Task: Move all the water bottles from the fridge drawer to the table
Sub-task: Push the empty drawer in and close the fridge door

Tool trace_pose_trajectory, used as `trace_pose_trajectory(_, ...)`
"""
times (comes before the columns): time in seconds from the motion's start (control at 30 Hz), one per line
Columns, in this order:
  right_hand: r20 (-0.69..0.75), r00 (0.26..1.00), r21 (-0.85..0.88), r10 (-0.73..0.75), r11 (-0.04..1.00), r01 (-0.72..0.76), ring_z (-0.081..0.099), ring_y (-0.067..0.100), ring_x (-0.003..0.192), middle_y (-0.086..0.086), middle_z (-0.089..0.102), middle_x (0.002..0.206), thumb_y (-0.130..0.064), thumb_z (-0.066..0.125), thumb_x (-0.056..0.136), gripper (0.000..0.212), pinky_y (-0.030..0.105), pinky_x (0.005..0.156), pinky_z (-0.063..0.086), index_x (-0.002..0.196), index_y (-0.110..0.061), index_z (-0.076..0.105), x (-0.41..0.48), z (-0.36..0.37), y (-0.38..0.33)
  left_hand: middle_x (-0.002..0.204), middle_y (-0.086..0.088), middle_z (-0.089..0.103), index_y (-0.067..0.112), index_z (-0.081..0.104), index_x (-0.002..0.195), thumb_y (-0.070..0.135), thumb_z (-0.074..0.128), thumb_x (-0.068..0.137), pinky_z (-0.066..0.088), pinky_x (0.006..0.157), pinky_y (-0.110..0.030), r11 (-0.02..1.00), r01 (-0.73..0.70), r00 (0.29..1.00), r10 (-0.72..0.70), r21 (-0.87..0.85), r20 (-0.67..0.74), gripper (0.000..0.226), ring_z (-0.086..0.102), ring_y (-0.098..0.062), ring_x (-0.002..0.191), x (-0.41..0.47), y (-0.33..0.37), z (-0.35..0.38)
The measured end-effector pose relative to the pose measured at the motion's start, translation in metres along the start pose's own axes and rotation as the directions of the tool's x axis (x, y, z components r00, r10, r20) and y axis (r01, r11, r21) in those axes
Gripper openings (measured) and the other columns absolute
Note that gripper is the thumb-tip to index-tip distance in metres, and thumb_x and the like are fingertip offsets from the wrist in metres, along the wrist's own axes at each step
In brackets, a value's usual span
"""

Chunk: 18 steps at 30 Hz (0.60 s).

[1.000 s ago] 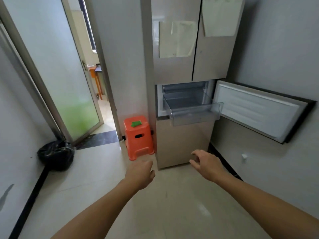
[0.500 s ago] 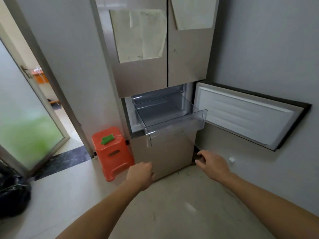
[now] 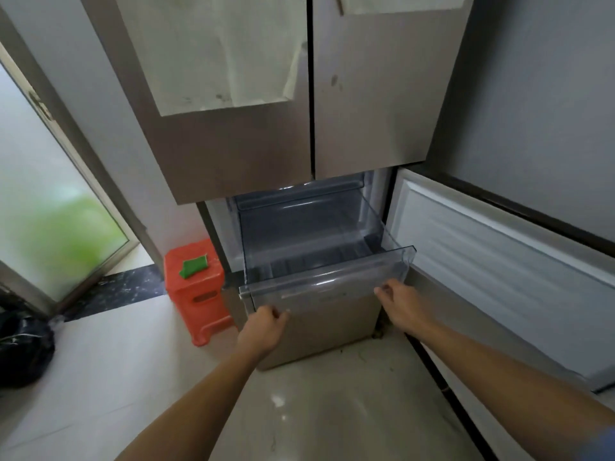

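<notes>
Nearest to me, both bare forearms stretch out over the pale floor [image 3: 316, 410] toward the fridge. The left hand [image 3: 263, 329] sits at the lower left of the clear drawer [image 3: 327, 287] front with its fingers [image 3: 279, 315] curled. Whether they hook the edge or merely rest against it, I cannot tell. The right hand [image 3: 404, 307] meets the front's right end with bent fingers, and its grip is just as unclear. The drawer stands pulled well out and I see no water bottles in it. The tabletop they belong on is out of sight, so the job looks nearly done. The drawer's far end runs under the shut upper doors of the fridge [image 3: 366, 94], though, so one bottle could lie back there unnoticed. If the drawer goes in now, uneven pressure from the two hands might skew and jam it, and curled fingers could get nipped against the fridge frame. Pulling it instead might bring it off its runners. The open door [image 3: 499, 261] hangs just right of the right arm, easy to knock with an elbow. Left of the fridge an orange stool [image 3: 196, 287] carrying a green scrap [image 3: 194, 266] sits close enough to trip a backward step. Farther left are a black bag [image 3: 23, 351] and a frosted glass door [image 3: 50, 211].
</notes>
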State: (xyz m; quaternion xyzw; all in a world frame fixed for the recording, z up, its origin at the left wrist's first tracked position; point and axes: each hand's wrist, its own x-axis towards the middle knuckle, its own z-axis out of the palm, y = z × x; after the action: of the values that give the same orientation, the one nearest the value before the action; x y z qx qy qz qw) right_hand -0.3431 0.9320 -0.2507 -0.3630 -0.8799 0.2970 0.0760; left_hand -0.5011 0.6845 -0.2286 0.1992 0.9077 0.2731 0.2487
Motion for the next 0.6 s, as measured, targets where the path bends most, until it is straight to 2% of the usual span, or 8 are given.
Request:
trace_pose_trajectory(0.03,0.014,0.996,0.143,0.089,0.986,-0.090,0.061,0.022,0.076,0.000,0.062,0.082,-0.039,0.044,0.098,0.023,0.041,0.073,0.054,0.092,-0.021,0.056,0.013,0.002,0.002,0.079,-0.014,0.065,0.009,0.055,0.095,0.042,0.047,0.095,0.054,0.059,-0.039,0.980,0.067,0.998,-0.064,-0.188,0.021,0.035,0.063,-0.030,0.063,0.007,0.006,0.005)
trace_pose_trajectory(0.07,0.051,0.977,0.339,0.209,0.916,-0.213,0.064,0.025,0.077,0.005,0.065,0.087,-0.038,0.041,0.100,0.023,0.041,0.071,0.056,0.092,-0.021,0.056,0.025,0.003,0.002,0.077,-0.017,0.062,0.007,0.052,0.098,0.039,0.044,0.098,0.051,0.054,-0.036,0.920,0.135,0.991,-0.126,-0.368,0.048,0.033,0.060,-0.029,0.058,0.015,0.011,0.010)
trace_pose_trajectory(0.13,0.240,0.887,0.654,0.395,0.609,-0.448,0.068,0.028,0.084,0.013,0.068,0.097,-0.035,0.038,0.102,0.024,0.037,0.064,0.056,0.099,-0.019,0.056,0.048,0.004,0.000,0.081,-0.020,0.061,0.007,0.050,0.097,0.038,0.038,0.101,0.047,0.053,-0.034,0.737,0.241,0.967,-0.235,-0.632,0.094,0.033,0.059,-0.029,0.060,0.031,0.021,0.015)
trace_pose_trajectory(0.2,0.339,0.840,0.772,0.425,0.385,-0.506,0.067,0.029,0.089,0.016,0.067,0.102,-0.032,0.035,0.103,0.022,0.035,0.065,0.054,0.106,-0.018,0.053,0.067,0.005,0.000,0.084,-0.020,0.060,0.011,0.049,0.088,0.037,0.033,0.102,0.047,0.056,-0.036,0.566,0.293,0.943,-0.303,-0.771,0.137,0.034,0.059,-0.030,0.066,0.049,0.025,0.020)
trace_pose_trajectory(0.27,0.343,0.822,0.817,0.454,0.287,-0.500,0.067,0.029,0.090,0.014,0.068,0.101,-0.032,0.033,0.104,0.022,0.035,0.063,0.052,0.111,-0.019,0.050,0.084,0.012,0.003,0.086,-0.018,0.059,0.010,0.048,0.092,0.037,0.030,0.103,0.048,0.055,-0.037,0.438,0.317,0.922,-0.350,-0.841,0.165,0.034,0.060,-0.029,0.069,0.066,0.026,0.027)
trace_pose_trajectory(0.37,0.279,0.807,0.832,0.521,0.289,-0.474,0.069,0.024,0.080,0.011,0.070,0.095,-0.036,0.033,0.103,0.030,0.030,0.055,0.048,0.113,-0.016,0.053,0.103,0.025,0.006,0.077,-0.013,0.059,0.009,0.049,0.099,0.039,0.030,0.102,0.047,0.050,-0.032,0.353,0.307,0.914,-0.369,-0.884,0.170,0.036,0.057,-0.023,0.061,0.081,0.026,0.038)
trace_pose_trajectory(0.47,0.241,0.825,0.812,0.512,0.359,-0.460,0.065,0.018,0.070,0.008,0.071,0.089,-0.034,0.035,0.103,0.030,0.028,0.054,0.044,0.108,-0.014,0.057,0.122,0.022,0.002,0.072,-0.012,0.058,0.010,0.050,0.095,0.039,0.032,0.102,0.044,0.052,-0.033,0.374,0.262,0.930,-0.344,-0.890,0.129,0.035,0.054,-0.022,0.058,0.095,0.032,0.031)
trace_pose_trajectory(0.6,0.272,0.835,0.787,0.478,0.389,-0.479,0.062,0.017,0.071,0.009,0.071,0.092,-0.033,0.037,0.103,0.025,0.027,0.055,0.044,0.096,-0.019,0.057,0.160,0.013,-0.011,0.076,-0.010,0.059,0.006,0.051,0.103,0.039,0.029,0.103,0.044,0.053,-0.031,0.397,0.279,0.936,-0.317,-0.875,0.154,0.039,0.056,-0.021,0.063,0.138,0.032,0.006)
